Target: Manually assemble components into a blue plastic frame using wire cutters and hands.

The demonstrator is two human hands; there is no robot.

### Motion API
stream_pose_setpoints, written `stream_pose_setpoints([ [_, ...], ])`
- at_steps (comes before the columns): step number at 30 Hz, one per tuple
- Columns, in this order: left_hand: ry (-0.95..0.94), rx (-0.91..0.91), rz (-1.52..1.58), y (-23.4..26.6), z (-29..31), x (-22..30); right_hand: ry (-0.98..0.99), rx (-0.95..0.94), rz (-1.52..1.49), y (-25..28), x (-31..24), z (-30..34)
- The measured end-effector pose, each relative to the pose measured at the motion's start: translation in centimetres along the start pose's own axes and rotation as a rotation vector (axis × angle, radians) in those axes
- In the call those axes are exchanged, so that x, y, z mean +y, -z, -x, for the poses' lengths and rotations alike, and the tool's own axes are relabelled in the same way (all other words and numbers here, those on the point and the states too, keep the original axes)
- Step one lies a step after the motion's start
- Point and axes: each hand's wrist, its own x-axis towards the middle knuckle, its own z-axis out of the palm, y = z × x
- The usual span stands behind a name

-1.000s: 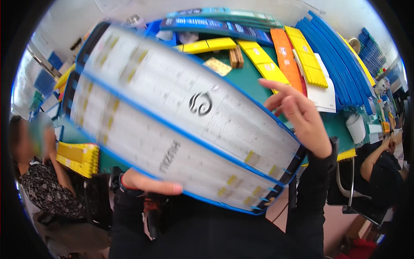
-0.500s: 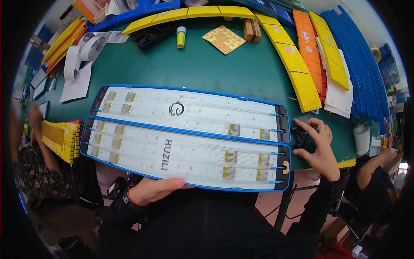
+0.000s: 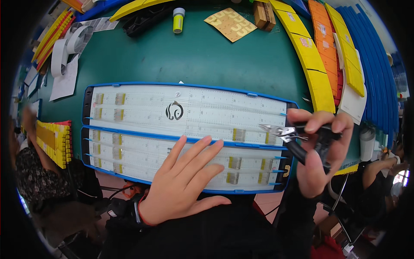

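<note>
A long, narrow case with a blue rim lies unfolded at the table's near edge, its two white halves side by side. Thin lines stretch along both halves. Small rows of fine pins with yellowish ends sit near the left and right ends. My left hand rests over the lower half, palm down and fingers spread, holding nothing. Above the case's right end, my right hand grips small cutting pliers by their black handles. Their metal jaws point left, slightly parted; whether they touch anything is unclear.
Yellow segmented strips and an orange strip line the right, beside stacked blue lengths. A yellow-and-grey small bottle, a patterned card and wooden blocks stand farther back. People sit at both sides.
My right hand has picked up the pliers from beside the case and brought them over its right end. My left hand has left the near rim and spread over the lower half.
</note>
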Motion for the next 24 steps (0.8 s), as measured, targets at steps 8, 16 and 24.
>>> stream_pose_setpoints([
  [8, 0.012, -0.121, -0.082, -2.0, -0.4, -1.2, -0.078, -0.003, 0.066, -0.6, 2.6, 0.2],
  [16, 0.028, -0.1, -0.111, -2.5, -0.5, -1.2, -0.172, -0.008, 0.154, -0.5, 2.2, 0.6],
  [24, 0.039, -0.076, -0.15, -2.5, -0.4, -1.3, -0.233, 0.003, 0.29, -1.4, 2.3, 0.4],
])
